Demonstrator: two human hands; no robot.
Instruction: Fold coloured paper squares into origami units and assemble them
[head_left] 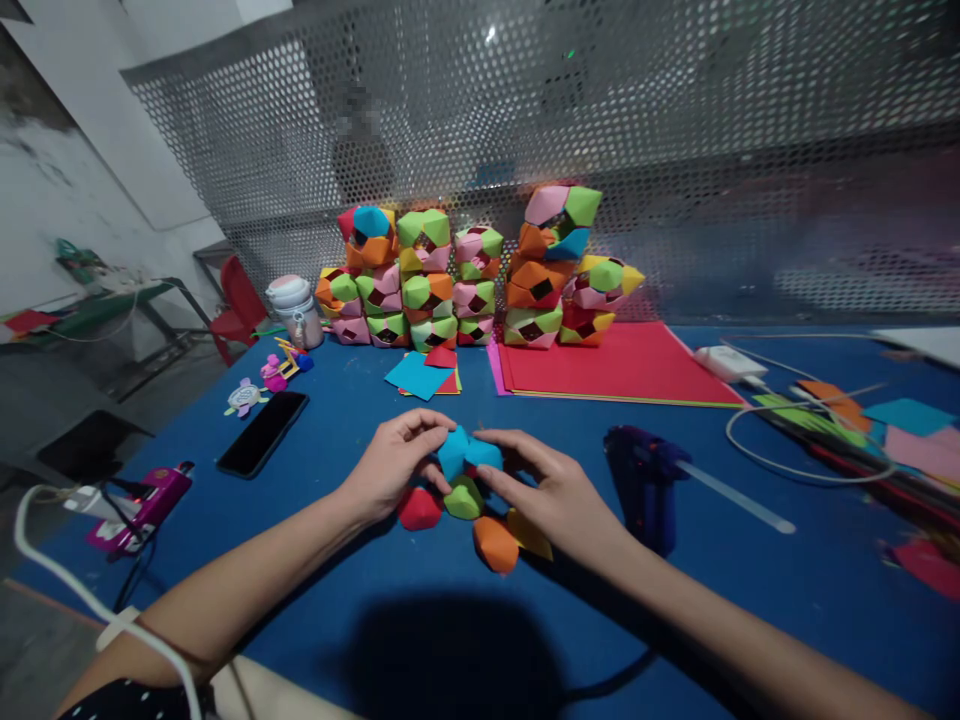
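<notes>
Spanning most of the lower frame, the blue counter (352,390) carries everything I am working with from here. The biggest load on it is the group of stacked modular origami blocks (428,292) at upper centre; next come the large red paper sheets (622,365), lying flat to their right.

At the middle of the frame I have both bare hands. The left hand (394,455) pinches with thumb and fingers, and the right hand (544,485) closes in from the opposite side, so both are gripping one thing between them. Right of centre lies the hot glue gun (649,470), free of either hand, its translucent glue stick (739,495) pointing to lower right.

The thing between my fingertips, just above the counter at frame centre, is the blue folded paper (452,455). It shows two lobes; I can't tell whether it is one piece or two meeting. I judge it very light, springy along the creases but soft on the puffed faces, dry rather than slippery, and easily dented. I'd take it by the creased outer edges with the fingertips alone, never squeezing the hollow middle.

Below it, smaller still, sit folded units that should handle alike: orange (495,545), red (420,509), green (463,498) and, partly hidden by the right hand, yellow (531,535).
</notes>
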